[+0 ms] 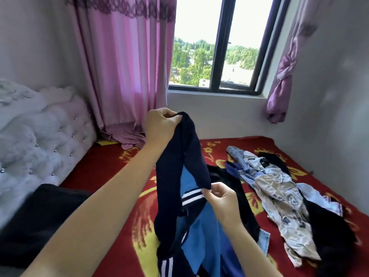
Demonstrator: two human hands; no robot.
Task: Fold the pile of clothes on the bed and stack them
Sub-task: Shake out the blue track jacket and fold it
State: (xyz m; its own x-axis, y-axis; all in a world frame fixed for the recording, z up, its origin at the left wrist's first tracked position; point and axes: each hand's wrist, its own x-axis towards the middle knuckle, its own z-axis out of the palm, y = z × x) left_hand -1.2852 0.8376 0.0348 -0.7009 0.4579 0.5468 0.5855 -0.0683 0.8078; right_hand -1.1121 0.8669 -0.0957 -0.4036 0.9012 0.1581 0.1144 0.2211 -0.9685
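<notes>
A navy and blue jacket (179, 166) with white stripes hangs lifted above the bed (111, 168). My left hand (159, 124) grips its upper navy edge, raised high. My right hand (221, 200) pinches another navy edge lower and nearer to me. The rest of the jacket drapes down to the red patterned blanket. To the right lies the loose pile of clothes (283, 196): a pale printed garment, light denim pieces and black garments, all unfolded.
A dark folded item (40, 220) lies on the bed at the left, next to the white tufted headboard (40, 140). Pink curtains (123, 66) hang behind, a window (215, 45) is straight ahead, and a wall bounds the bed on the right.
</notes>
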